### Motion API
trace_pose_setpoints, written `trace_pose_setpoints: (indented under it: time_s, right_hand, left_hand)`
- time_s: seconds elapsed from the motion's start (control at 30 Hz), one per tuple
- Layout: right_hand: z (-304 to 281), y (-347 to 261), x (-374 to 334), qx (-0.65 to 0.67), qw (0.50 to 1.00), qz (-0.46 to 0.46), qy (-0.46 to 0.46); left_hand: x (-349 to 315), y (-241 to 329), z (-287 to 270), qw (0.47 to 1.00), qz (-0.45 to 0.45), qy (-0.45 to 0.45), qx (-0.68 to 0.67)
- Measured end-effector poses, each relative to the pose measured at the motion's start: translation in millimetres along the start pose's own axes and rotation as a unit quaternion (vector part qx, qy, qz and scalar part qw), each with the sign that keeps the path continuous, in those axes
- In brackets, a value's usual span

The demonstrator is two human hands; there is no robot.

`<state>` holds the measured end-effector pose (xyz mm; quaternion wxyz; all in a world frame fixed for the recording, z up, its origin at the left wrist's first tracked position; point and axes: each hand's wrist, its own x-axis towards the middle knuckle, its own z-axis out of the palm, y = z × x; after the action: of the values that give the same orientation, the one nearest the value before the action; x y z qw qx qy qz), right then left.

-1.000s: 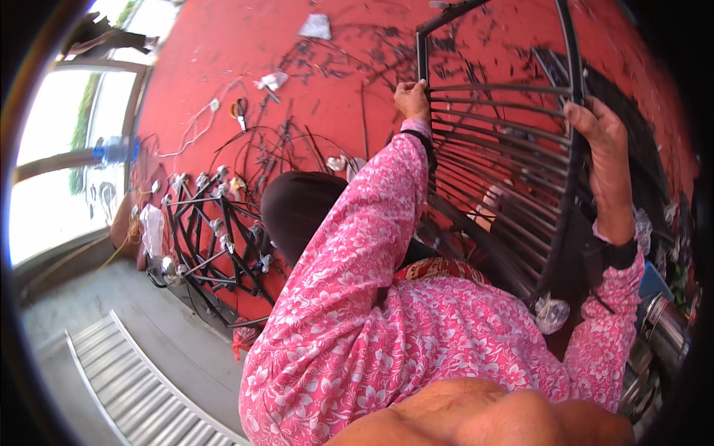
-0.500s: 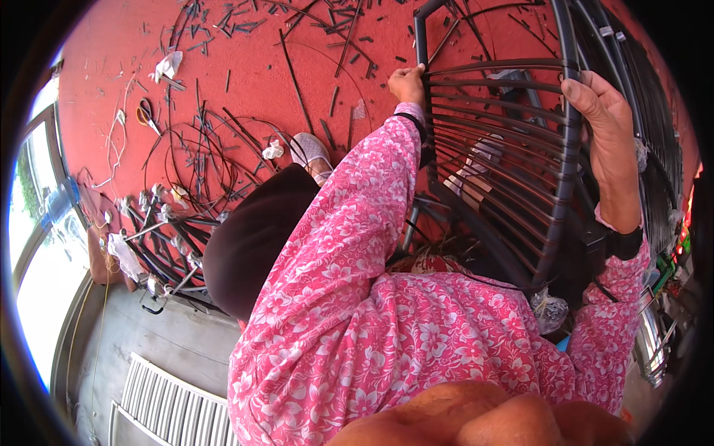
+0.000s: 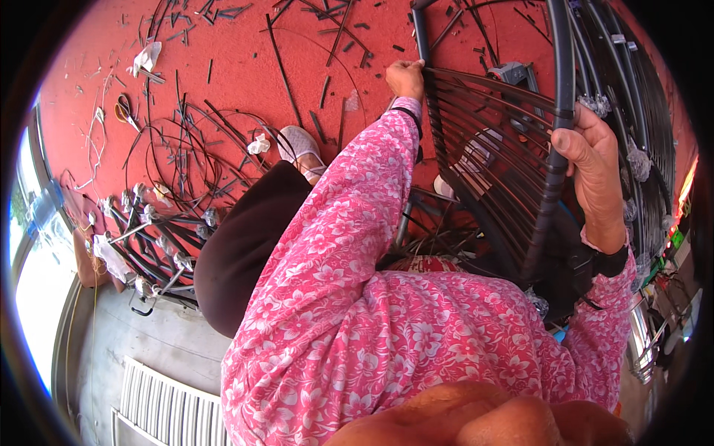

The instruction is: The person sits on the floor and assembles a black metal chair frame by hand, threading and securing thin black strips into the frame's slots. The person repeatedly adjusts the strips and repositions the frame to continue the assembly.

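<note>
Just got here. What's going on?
A person in a pink floral top has a dark frame strung with dark strips. The left hand is closed at its left side; the right hand grips its right side. Scissors and short dark pieces lie on the red floor.

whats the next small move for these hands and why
Probably draw the top strand snug at the left rail: the left hand pinches where they meet, the right hand grips the right rail, and this seems the uppermost strand spanning both rails.
</note>
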<state>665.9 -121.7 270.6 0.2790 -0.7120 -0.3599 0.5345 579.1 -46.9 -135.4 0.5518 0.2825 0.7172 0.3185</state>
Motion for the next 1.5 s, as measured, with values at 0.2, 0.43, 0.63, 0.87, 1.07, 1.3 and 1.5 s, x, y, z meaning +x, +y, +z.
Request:
trace_pose_setpoints:
  time_s: [0.2,0.43,0.63,0.87,1.07,1.3,1.5]
  right_hand:
    - [-19.7,-1.3,3.7,-0.054,0.991,0.000,-0.118]
    - [-108.1,47.1,104.3,-0.057,0.976,0.060,-0.200]
    - [-154.9,179.2,182.8,-0.468,0.870,0.146,-0.057]
    - [-143.5,270.2,169.0,-0.551,0.810,0.122,0.160]
    - [-121.5,286.5,180.2,-0.476,0.828,0.097,0.280]
    - [-156.9,261.1,173.9,-0.378,0.885,0.080,0.260]
    - [-151.3,208.4,162.4,-0.211,0.951,0.081,0.211]
  left_hand:
    - [-2.9,13.0,0.5,0.988,0.070,-0.019,0.133]
    - [-10.4,28.7,2.7,0.974,0.073,-0.056,0.205]
    - [-14.5,42.2,2.5,0.966,0.080,-0.069,0.235]
    - [-14.1,38.3,5.8,0.962,0.085,-0.109,0.235]
    - [-15.3,39.5,5.2,0.961,0.084,-0.135,0.226]
    - [-23.7,52.7,-0.6,0.964,0.071,-0.149,0.210]
    - [-22.3,50.3,-2.2,0.968,0.064,-0.139,0.197]
